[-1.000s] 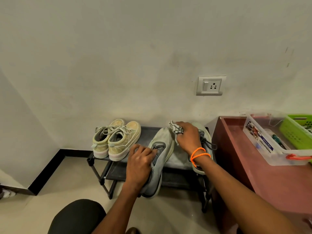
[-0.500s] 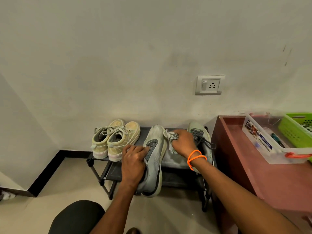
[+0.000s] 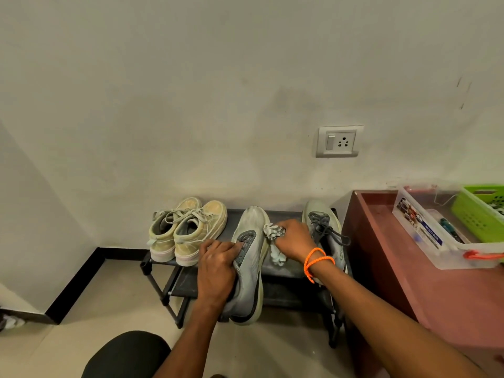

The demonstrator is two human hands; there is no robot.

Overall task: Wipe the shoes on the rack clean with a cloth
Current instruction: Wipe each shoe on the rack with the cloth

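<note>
Furthest left of the fingers, a pair of yellowish canvas sneakers sits on the top shelf of the black rack, soft-sided, with loose pale laces and thick white soles. They look untouched, so most of the job likely remains.

Next, the left hand curls its fingers round the collar of the grey shoe, holding it with the heel hanging past the shelf's front edge. The upper looks like smooth synthetic with a dusty, chalky toe, and the sole is rounded. The likely slip is here: if the grip loosens while the other hand rubs sideways, the shoe could tip off the shelf to the floor.

Just right of that, the right hand is bunched round a crumpled pale cloth, pressing it against the shoe's side, with a tail of it trailing onto the shelf. That loose, limp end could drag shelf dust back onto the shoe.

Right of those knuckles lies the matching grey shoe, its dark laces splayed and easy to snag with the wrist.
</note>
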